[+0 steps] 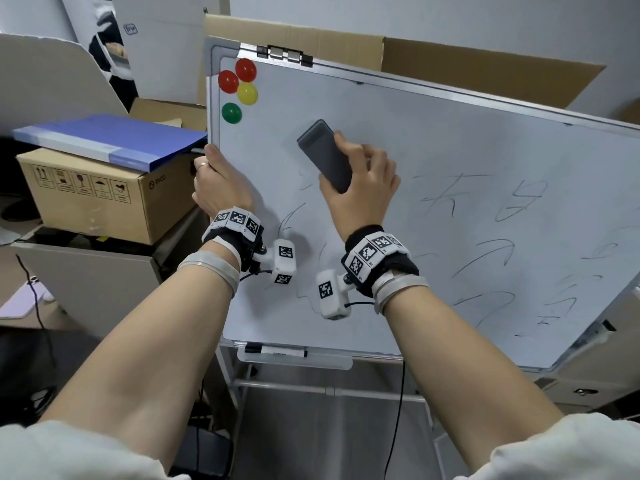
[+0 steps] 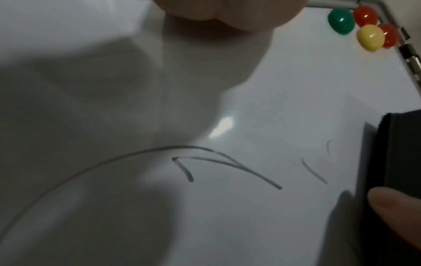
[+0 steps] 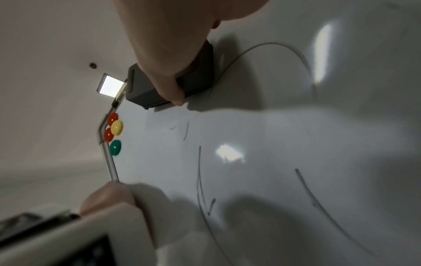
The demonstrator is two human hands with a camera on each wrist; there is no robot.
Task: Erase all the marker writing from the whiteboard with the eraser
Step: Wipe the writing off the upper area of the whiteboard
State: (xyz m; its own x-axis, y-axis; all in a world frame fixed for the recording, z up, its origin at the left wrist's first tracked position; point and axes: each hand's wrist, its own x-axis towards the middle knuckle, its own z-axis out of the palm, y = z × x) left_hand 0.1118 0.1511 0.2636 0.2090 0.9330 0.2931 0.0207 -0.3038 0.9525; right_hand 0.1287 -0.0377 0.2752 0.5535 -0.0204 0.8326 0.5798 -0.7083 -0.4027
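Cluttered office corner: white walls, flattened cardboard sheet propped behind a tilted whiteboard on a white metal stand. To the left, a brown carton with a blue folder lying on top.

Whiteboard: silver frame, grey plastic corner cap at upper left. Four round magnets clustered in that corner, two red magnets, one yellow magnet, one green magnet. Upper left area wiped clean. Thin black marker writing across the middle, lower and right parts; loose strokes also near the wrists. Black marker pen lying in the tray under the bottom edge.

Left hand: gripping the left frame edge of the whiteboard below the green magnet, thumb on the front face, fingers wrapped behind and out of sight. Ring on one finger. Palm only partly seen in left wrist view.

Right hand: holding the eraser, fingers curled over its long side, thumb on the opposite side. Eraser dark grey, oblong, slanted, pad flat against the board, right of the magnets and above the remaining writing. Right wrist view: thumb tip pressed along the eraser's edge.

Tracker cuffs with black-and-white markers on both wrists.
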